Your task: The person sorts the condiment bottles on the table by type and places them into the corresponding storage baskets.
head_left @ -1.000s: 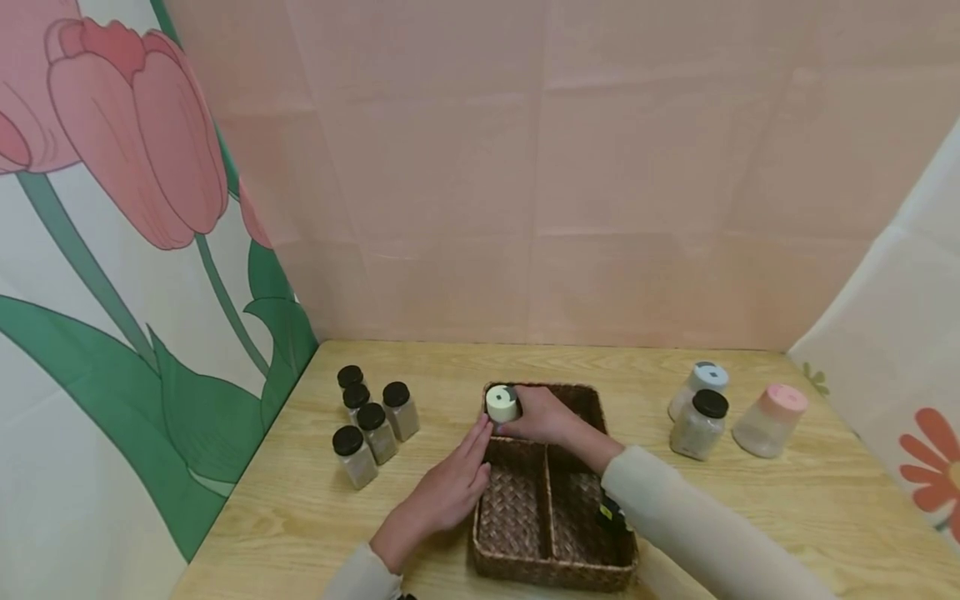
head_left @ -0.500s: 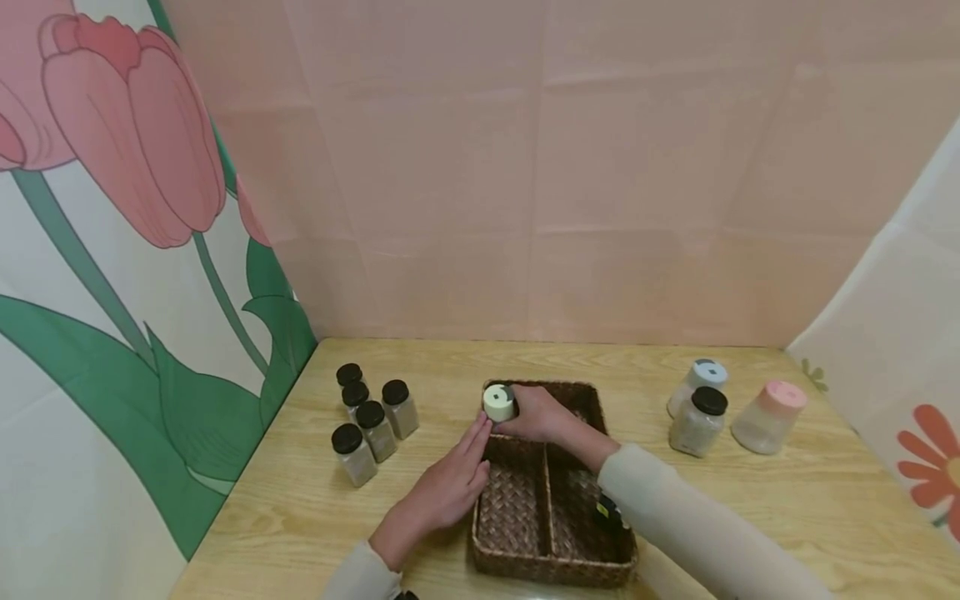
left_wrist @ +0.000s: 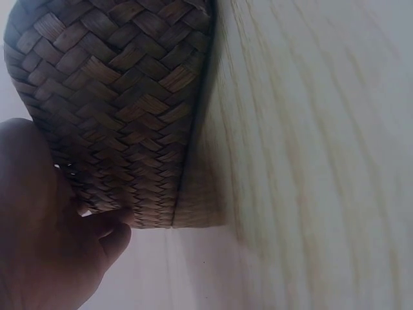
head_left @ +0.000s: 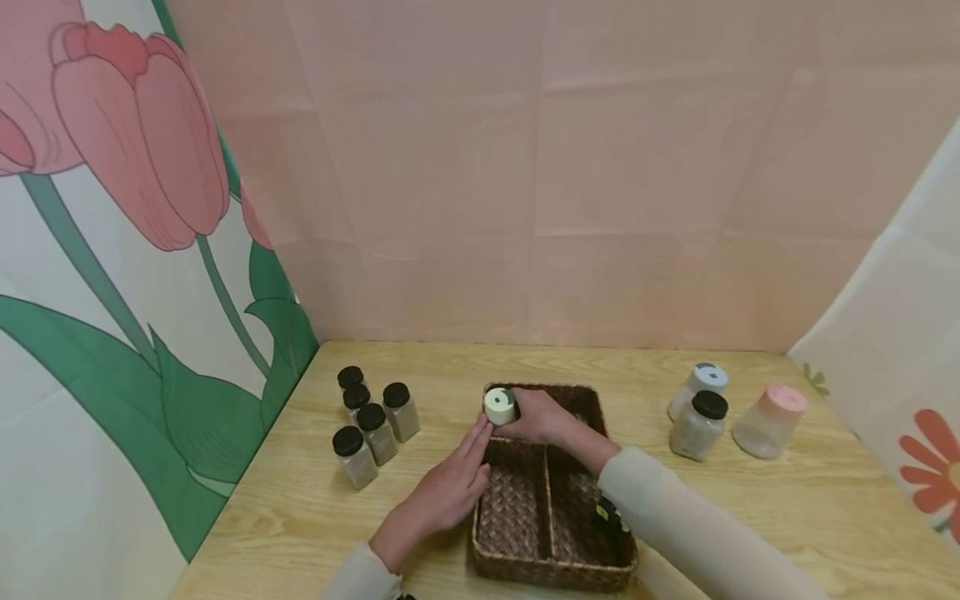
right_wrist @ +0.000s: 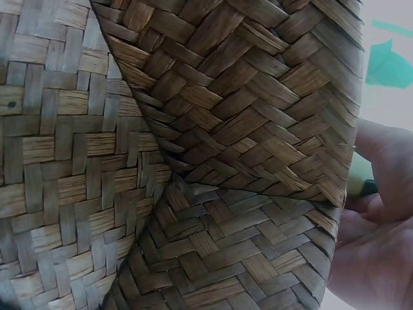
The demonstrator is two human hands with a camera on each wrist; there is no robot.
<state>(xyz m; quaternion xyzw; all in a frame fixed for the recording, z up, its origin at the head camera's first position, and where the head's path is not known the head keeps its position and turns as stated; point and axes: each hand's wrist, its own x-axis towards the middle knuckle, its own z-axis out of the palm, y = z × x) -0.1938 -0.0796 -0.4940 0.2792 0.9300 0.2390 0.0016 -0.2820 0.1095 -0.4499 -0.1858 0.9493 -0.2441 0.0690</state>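
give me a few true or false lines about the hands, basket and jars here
1. The right hand grips a cream-lidded jar at the far left corner of the brown woven basket. True.
2. The left hand lies inside the basket. False: it rests against the basket's outer left side.
3. Five small black-lidded jars stand left of the basket. True.
4. The pink-lidded jar is in the basket. False: it stands on the wooden table, right of it.

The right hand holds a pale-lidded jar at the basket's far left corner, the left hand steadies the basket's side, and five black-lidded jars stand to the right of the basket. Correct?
Not quite. In the head view the five black-lidded jars stand left of the basket, not right. The right hand does hold the pale-lidded jar at the far left corner, and the left hand rests on the basket's side.
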